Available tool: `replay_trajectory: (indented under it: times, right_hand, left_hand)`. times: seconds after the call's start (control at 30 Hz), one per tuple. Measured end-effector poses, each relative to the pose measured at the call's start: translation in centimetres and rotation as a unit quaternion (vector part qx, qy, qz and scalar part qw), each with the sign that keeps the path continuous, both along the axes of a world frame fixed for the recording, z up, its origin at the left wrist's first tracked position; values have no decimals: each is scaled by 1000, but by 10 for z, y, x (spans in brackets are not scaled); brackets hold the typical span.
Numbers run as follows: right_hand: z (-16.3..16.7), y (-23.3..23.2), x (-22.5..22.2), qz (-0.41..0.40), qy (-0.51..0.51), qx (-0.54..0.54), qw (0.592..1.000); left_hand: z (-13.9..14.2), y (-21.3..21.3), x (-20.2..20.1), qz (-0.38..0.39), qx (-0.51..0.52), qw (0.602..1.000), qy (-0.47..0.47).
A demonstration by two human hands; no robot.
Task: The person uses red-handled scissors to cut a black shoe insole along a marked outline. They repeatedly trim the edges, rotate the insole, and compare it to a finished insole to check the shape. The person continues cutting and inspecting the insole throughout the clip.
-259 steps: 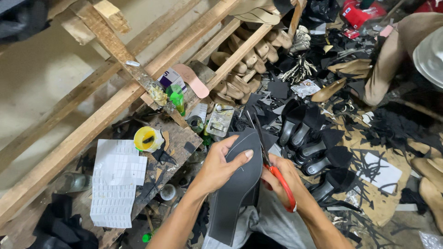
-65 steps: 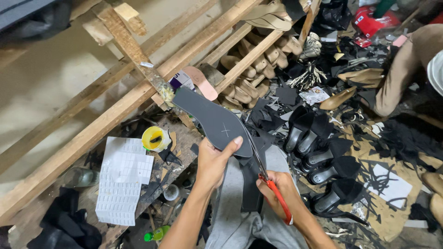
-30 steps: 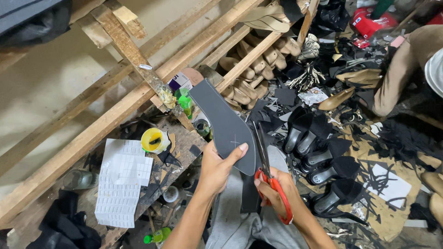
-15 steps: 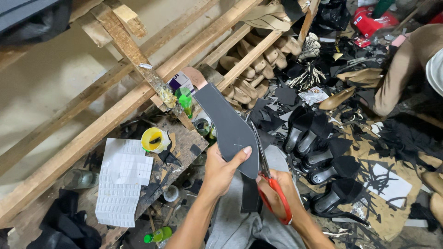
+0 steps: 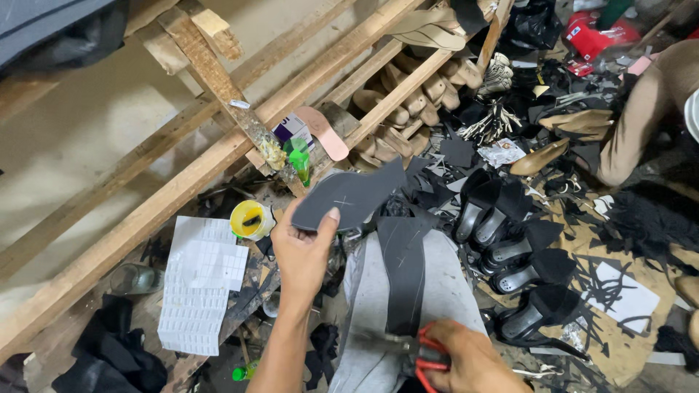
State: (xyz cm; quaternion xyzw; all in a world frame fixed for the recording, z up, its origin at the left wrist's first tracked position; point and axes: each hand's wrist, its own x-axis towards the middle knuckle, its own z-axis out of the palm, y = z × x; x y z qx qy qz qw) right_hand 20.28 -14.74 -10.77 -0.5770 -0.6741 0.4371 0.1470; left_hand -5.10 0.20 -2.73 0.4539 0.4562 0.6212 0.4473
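Hands: two in view, both the wearer's. Left hand (image 5: 302, 251) is raised above the lap, thumb on top and fingers underneath, pinching one dark grey cut sole-shaped piece (image 5: 353, 196) at its near end; the piece sticks out up and to the right, with a chalk cross on its face. Right hand (image 5: 466, 360) is low at the frame's bottom edge, fingers curled closed through the red handles of one pair of scissors (image 5: 429, 353); blades mostly hidden, can't tell whether they are apart.

One second dark strip (image 5: 404, 273) lies lengthwise on the grey-clad lap, loose, its near end just beside the scissors.

Around them: one yellow tub (image 5: 251, 218) and one white printed sheet (image 5: 200, 280) left of the left hand, one green bottle (image 5: 298, 164) and one pink sole template (image 5: 324, 135) above it. At least four black heeled shoes (image 5: 510, 255) in a row right of the lap. Tan wooden lasts (image 5: 415, 102) stacked between the timber rails, too many to count. Another person's sleeve (image 5: 641, 116) at far right.
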Motion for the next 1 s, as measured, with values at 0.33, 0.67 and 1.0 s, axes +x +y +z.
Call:
replay_trajectory:
  times: [0.33, 0.67, 1.0]
  right_hand:
    - [8, -9, 7, -217, -15, 1, 976]
    - [-6, 10, 22, -324, 318, -47, 890]
    - [-99, 56, 125, -682, 145, -119, 707]
  left_hand:
    - [-57, -11, 18, -145, -146, 964, -169]
    - [-102, -25, 100, -291, -251, 918, -97]
    - [-143, 11, 90, -209, -258, 943, -14]
